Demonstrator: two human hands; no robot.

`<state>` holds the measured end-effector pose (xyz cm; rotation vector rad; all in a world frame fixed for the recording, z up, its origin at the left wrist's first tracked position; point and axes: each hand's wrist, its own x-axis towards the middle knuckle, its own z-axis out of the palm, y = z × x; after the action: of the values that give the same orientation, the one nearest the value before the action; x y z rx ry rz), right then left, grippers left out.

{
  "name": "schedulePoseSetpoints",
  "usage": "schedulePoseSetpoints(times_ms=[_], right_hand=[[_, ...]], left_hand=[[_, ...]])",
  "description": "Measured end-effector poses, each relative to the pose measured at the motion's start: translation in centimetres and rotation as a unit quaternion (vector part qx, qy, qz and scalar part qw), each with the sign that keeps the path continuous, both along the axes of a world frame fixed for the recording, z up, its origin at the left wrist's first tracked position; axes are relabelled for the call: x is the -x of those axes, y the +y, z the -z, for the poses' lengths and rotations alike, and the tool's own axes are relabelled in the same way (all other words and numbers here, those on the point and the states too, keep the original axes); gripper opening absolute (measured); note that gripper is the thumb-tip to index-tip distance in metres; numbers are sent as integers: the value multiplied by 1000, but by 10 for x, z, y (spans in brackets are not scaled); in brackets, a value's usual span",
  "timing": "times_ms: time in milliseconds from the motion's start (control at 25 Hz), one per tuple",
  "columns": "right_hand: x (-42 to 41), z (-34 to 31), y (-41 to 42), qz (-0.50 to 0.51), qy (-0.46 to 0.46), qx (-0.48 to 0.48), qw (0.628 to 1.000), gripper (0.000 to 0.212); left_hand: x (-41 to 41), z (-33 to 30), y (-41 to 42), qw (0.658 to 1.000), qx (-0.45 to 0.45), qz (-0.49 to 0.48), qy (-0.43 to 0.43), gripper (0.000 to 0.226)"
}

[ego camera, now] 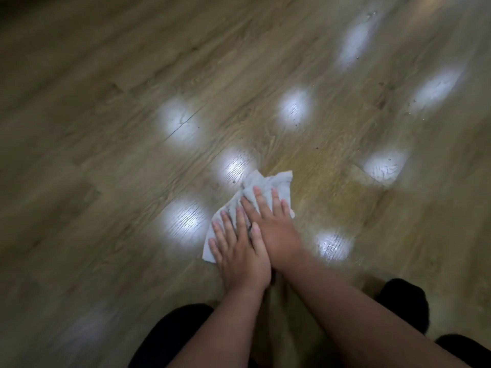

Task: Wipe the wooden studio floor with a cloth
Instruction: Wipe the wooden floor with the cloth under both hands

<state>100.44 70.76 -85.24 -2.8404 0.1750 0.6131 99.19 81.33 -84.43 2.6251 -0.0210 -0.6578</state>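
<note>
A crumpled white cloth (pixel 268 183) lies flat on the wooden plank floor (pixel 106 155) in the lower middle of the head view. My left hand (pixel 239 251) presses on the cloth's near left part, fingers spread. My right hand (pixel 273 224) presses on its middle, fingers spread, with its thumb side overlapping my left hand. Both palms face down on the cloth, and much of the cloth is hidden under them.
Several bright round light reflections (pixel 295 107) shine on the floor around the cloth. Small specks and droplets (pixel 410 103) dot the boards at the right. My dark-clothed knees (pixel 170 338) (pixel 403 301) rest on the floor at the bottom edge.
</note>
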Motion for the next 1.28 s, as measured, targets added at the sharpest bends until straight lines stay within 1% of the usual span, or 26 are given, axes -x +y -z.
schedulePoseSetpoints(times_ms=[40,80,200,280,360,400,480,520,600,680,760,840,880,1040,1120,1200,1280], right_hand=[[-28,0,3,-22,-8,-13,1000,72],[-53,0,3,-26,-9,-18,999,73],[-112,3,-19,-3,-6,-2,1000,79],[-132,0,-54,13,-1,17,1000,83],[-119,-1,-90,32,-2,34,999,82],[-99,1,-99,53,-6,49,997,80],[-46,3,-88,106,-11,82,991,76],[-22,1,-71,123,1,84,989,76],[-1,-6,-33,107,38,68,991,74],[-7,-7,-6,75,48,69,994,73],[-26,-4,16,37,23,63,997,70],[-55,-1,34,-14,6,59,998,70],[-69,1,40,-20,0,52,998,71],[-139,5,49,-26,-34,45,998,74],[-179,5,45,-33,-35,30,998,75],[-227,3,21,-26,-34,17,999,74],[-255,3,-18,-6,-33,6,999,73]], left_hand=[[-23,1,4,1000,-3,-27,-3,68],[-48,2,4,999,-5,-35,2,69],[-119,5,-20,1000,-6,-12,6,67],[-144,7,-53,1000,7,15,-1,63],[-138,8,-85,997,20,74,-23,63],[-123,9,-92,993,29,104,-39,62],[-81,8,-86,987,46,142,-62,60],[-60,8,-72,985,51,151,-65,60],[-27,5,-31,990,36,130,-50,62],[-25,4,-3,995,15,101,-23,65],[-39,4,12,999,6,44,-8,64],[-60,7,26,999,18,-25,-25,66],[-73,10,32,999,19,-34,-37,67],[-142,20,51,997,-27,-7,-70,74],[-187,23,47,997,-22,-17,-73,76],[-235,24,22,997,-1,-23,-69,80],[-262,21,-16,997,12,-10,-77,82]])
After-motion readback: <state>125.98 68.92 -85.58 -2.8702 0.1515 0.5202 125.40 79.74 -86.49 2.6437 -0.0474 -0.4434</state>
